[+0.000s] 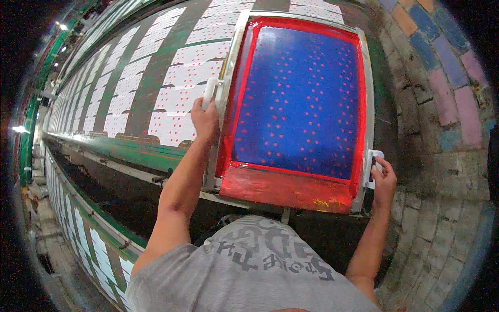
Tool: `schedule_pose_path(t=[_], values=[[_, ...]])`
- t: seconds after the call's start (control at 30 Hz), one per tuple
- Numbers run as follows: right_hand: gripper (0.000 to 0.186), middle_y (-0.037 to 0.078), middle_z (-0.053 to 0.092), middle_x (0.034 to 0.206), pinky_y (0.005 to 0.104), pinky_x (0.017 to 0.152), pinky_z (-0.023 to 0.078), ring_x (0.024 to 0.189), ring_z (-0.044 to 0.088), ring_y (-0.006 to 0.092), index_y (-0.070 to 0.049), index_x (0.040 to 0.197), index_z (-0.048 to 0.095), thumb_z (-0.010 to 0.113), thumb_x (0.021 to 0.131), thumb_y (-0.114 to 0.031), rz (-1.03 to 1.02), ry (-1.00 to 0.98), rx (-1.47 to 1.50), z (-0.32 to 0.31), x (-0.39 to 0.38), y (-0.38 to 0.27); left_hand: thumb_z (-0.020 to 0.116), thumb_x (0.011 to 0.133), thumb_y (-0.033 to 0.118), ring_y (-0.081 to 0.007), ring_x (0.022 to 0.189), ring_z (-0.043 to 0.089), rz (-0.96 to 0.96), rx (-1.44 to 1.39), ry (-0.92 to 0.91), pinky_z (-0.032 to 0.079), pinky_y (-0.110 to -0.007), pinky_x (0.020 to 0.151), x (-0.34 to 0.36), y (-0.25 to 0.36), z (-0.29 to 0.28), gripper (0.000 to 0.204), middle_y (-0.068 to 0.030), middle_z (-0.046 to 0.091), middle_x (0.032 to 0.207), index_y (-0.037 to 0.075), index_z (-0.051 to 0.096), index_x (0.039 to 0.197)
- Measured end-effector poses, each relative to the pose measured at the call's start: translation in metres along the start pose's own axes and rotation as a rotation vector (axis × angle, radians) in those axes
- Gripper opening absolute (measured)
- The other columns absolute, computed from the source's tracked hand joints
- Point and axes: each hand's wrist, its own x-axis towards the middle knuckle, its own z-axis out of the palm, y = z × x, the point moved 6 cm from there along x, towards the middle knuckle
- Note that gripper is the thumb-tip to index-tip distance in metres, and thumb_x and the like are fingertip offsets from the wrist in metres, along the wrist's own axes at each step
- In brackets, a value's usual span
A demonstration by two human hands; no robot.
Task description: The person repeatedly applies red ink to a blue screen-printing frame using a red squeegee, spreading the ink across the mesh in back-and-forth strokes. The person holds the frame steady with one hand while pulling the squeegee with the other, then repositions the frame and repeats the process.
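A screen-printing frame (367, 78) holds a blue mesh (296, 104) with small pink dots, bordered in red, with a red ink-smeared band (283, 187) along its near end. My left hand (204, 117) is closed round a white handle (212, 85) on the frame's left side. My right hand (383, 182) is closed round a second white handle (378, 155) on the right side, lower down. The frame lies over the near end of a long printing table with green rails (130, 151).
White printed pieces with red dots (174, 104) lie in rows along the table to the left. A second long table (88, 234) with white pieces runs at lower left. A paved walkway (436, 208) with some coloured tiles is at the right. Lights (21, 129) shine at far left.
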Motion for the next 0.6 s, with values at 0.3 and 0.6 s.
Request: schedule_pose_path(t=[0.3, 0.6], values=[[0.038, 0.013, 0.073, 0.131, 0.0391, 0.105, 0.054, 0.118, 0.069, 0.0259, -0.003, 0.134, 0.072, 0.074, 0.096, -0.005, 0.004, -0.054, 0.008, -0.014, 0.003, 0.012, 0.072, 0.096, 0.011, -0.0199, 0.079, 0.071, 0.081, 0.158, 0.036, 0.058, -0.038, 0.071, -0.004, -0.001, 0.006, 0.025, -0.015, 0.077, 0.097, -0.004, 0.071, 0.116], [0.056, 0.017, 0.061, 0.149, 0.0555, 0.116, 0.046, 0.138, 0.058, 0.0423, -0.009, 0.141, 0.069, 0.083, 0.087, -0.015, -0.822, -0.291, -0.67, 0.073, -0.121, -0.062, 0.066, 0.093, 0.009, -0.0434, 0.095, 0.075, 0.029, 0.275, 0.015, 0.058, -0.05, 0.087, -0.013, -0.02, 0.015, 0.034, -0.0261, 0.076, 0.106, -0.005, 0.068, 0.124]])
